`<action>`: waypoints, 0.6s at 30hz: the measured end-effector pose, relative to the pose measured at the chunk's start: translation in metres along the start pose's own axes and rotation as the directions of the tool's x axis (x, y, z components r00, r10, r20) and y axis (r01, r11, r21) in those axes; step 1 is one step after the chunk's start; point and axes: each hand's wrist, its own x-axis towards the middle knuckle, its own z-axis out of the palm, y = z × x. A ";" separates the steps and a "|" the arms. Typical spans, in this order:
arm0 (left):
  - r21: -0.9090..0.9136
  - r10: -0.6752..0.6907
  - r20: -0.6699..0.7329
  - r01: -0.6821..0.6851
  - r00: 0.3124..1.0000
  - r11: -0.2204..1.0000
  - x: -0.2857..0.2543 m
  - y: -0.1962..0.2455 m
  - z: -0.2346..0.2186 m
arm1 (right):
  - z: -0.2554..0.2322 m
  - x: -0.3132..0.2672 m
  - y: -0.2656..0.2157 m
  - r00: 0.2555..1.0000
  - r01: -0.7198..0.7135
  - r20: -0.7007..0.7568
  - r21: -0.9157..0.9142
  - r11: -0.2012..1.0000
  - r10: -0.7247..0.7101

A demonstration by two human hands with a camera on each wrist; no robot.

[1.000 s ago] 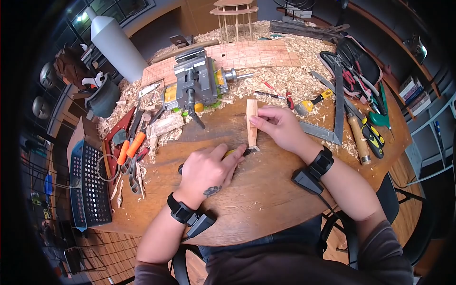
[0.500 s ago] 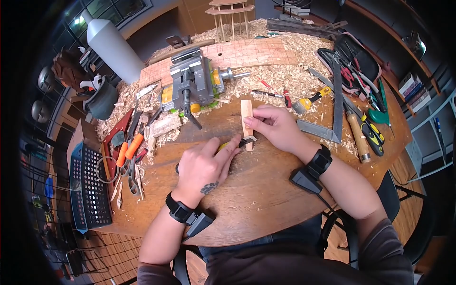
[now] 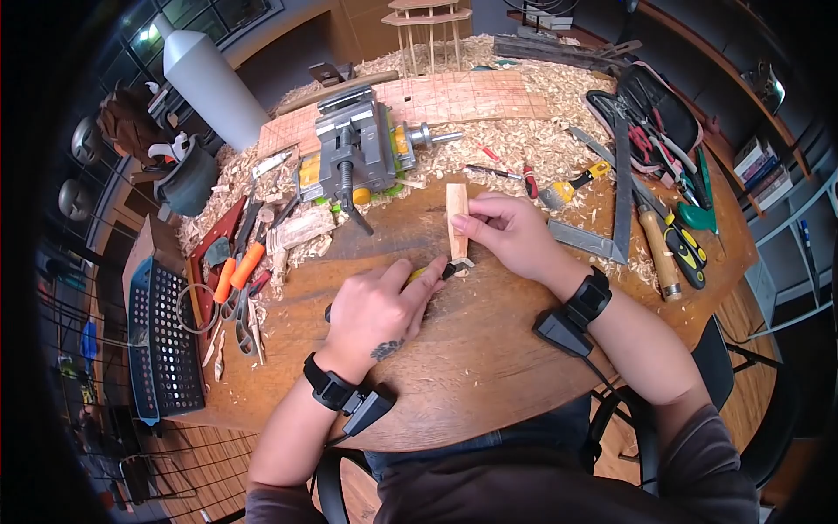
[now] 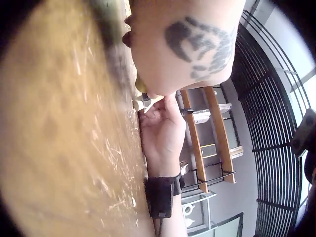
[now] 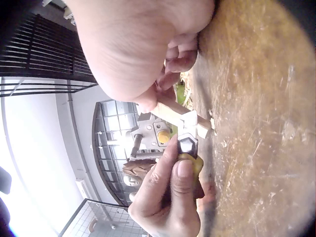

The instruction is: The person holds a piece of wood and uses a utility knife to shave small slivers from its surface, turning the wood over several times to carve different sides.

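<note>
My left hand (image 3: 371,301) grips a utility knife (image 5: 193,160) with a yellow and black handle, forefinger and thumb near its front. The knife's short blade (image 5: 187,121) lies across the lower end of a slim wooden piece (image 3: 457,210). My right hand (image 3: 502,229) pinches this piece between thumb and fingers on its right side and holds it up at a tilt, its lower end close to the tabletop. In the left wrist view, the back of my left hand (image 4: 197,49) hides most of the knife, with my right hand (image 4: 163,131) beyond it.
A vise (image 3: 353,148) stands ahead among wood shavings (image 3: 515,135). Scissors (image 3: 237,301) and a perforated basket (image 3: 166,345) are at left. At right lie a steel square (image 3: 621,188), a wooden-handled tool (image 3: 656,253), yellow-black scissors (image 3: 685,251) and a tool case (image 3: 672,113).
The blade moved up along the wooden piece, then back down to its lower end. Both hands shifted slightly left at first and have kept their grips.
</note>
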 end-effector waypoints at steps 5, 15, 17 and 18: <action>-0.011 0.022 0.004 -0.022 1.000 1.000 -0.002 0.001 0.004 | -0.005 0.000 -0.008 0.998 -0.044 0.042 -0.126 0.991 0.050; -0.052 -0.030 -0.082 0.026 0.996 0.998 0.001 -0.001 0.001 | -0.001 0.003 0.006 1.000 0.015 -0.001 -0.016 1.000 -0.015; -0.044 -0.038 -0.091 0.034 0.995 0.998 0.002 -0.002 0.002 | -0.004 0.003 0.001 0.999 -0.015 0.029 -0.057 0.998 0.017; -0.044 -0.038 -0.089 0.034 0.995 0.998 0.002 -0.002 0.002 | -0.004 0.003 -0.005 0.998 -0.033 0.042 -0.067 0.997 0.036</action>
